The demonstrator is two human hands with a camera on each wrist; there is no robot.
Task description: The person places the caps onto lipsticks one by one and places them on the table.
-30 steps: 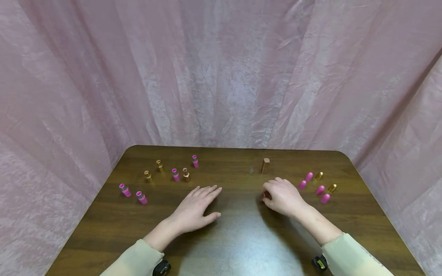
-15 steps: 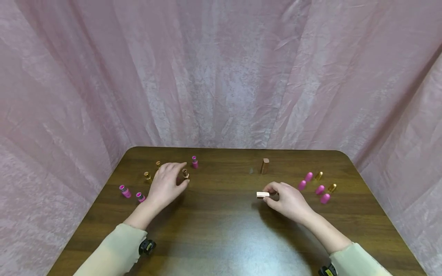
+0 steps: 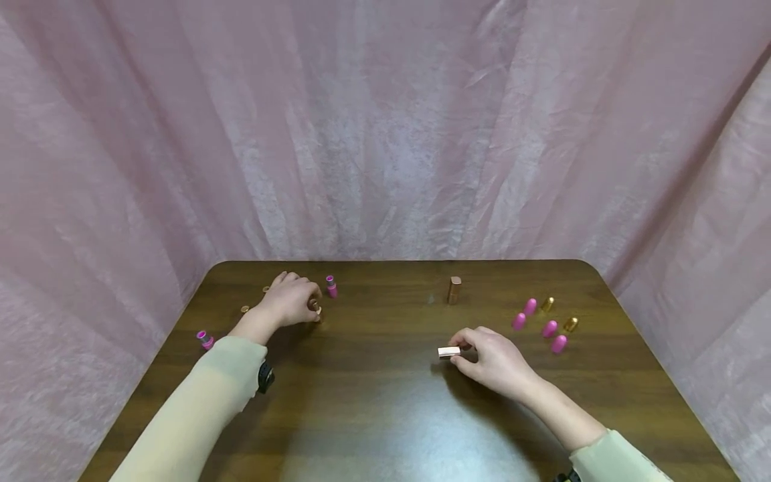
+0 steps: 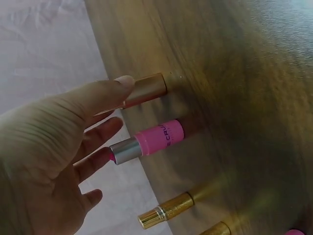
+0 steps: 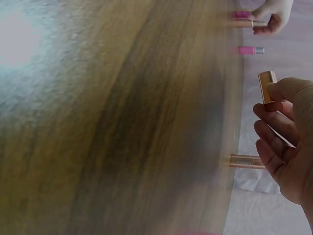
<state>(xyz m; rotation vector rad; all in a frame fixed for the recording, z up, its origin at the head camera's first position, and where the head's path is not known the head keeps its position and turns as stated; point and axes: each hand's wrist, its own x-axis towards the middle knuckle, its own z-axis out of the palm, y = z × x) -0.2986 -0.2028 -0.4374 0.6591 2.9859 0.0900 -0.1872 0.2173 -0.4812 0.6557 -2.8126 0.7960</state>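
Observation:
Over at the left side, my left hand [image 3: 288, 300] pinches the top of an uncapped rose-gold lipstick [image 4: 146, 90] standing on the table. Close beside it, under the fingers, stands a pink lipstick [image 4: 161, 139] with a silver collar. My right hand [image 3: 495, 360] holds a rose-gold lipstick cap [image 3: 448, 352] between thumb and fingers, just above the table; in the right wrist view the cap [image 5: 267, 87] stands out past the thumb tip. Another rose-gold cap [image 3: 454, 290] is upright farther back.
Two gold lipsticks [image 4: 177, 205] stand left of the left hand, partly hidden by it in the head view. Pink lipsticks [image 3: 331, 286] stand near it too. On the right are several pink caps [image 3: 549, 328] and two gold caps [image 3: 570, 325]. A pink curtain hangs behind the table [image 3: 373, 395].
My left hand has gone from lying flat near the middle to the left, onto the rose-gold lipstick. My right hand has lifted and tipped the cap sideways, then shifted slightly.

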